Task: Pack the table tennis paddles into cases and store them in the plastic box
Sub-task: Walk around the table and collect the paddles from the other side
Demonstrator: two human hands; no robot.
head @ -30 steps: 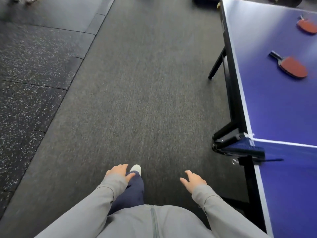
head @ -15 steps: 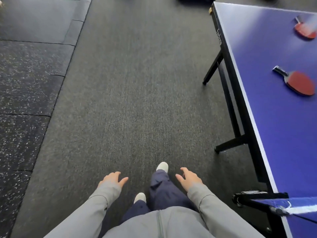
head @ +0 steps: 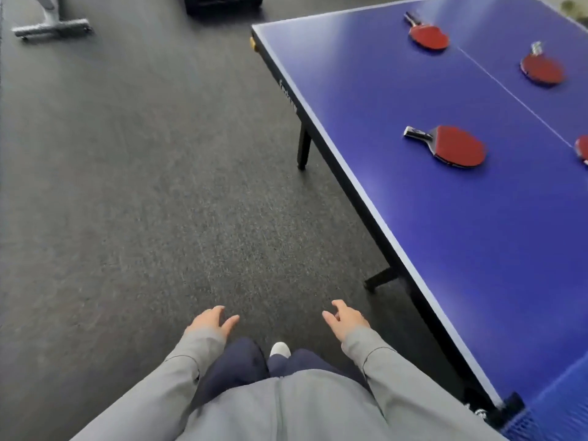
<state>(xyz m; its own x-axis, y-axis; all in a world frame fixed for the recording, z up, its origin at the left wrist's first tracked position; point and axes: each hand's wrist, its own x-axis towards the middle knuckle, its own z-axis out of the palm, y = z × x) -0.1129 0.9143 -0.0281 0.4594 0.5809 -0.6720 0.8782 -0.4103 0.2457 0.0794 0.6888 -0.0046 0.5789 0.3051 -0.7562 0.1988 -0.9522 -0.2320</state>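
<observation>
You're standing beside the blue table tennis table point(head: 429, 218) w/ both hands free: left hand point(head: 211, 323) and right hand point(head: 345, 319) are hanging loose, fingers relaxed, holding nothing. Red-rubber paddles are lying flat on the tabletop: nearest red paddle with the dark handle point(head: 451, 144) is sitting well in from the edge, another red paddle point(head: 428, 35) near the far end, a third red paddle point(head: 541, 68) across the white centre line, plus a sliver of one at the right border point(head: 583, 148). No cases or plastic box showing atm, so idk where they are. Risk imo: reaching over, you're prob bumping the dark table edge point(head: 343, 183), or sliding a paddle off. Plenty of open grey carpet floor point(head: 143, 186) on your left; net clamp point(head: 512, 405) is sticking out by your right hip.
</observation>
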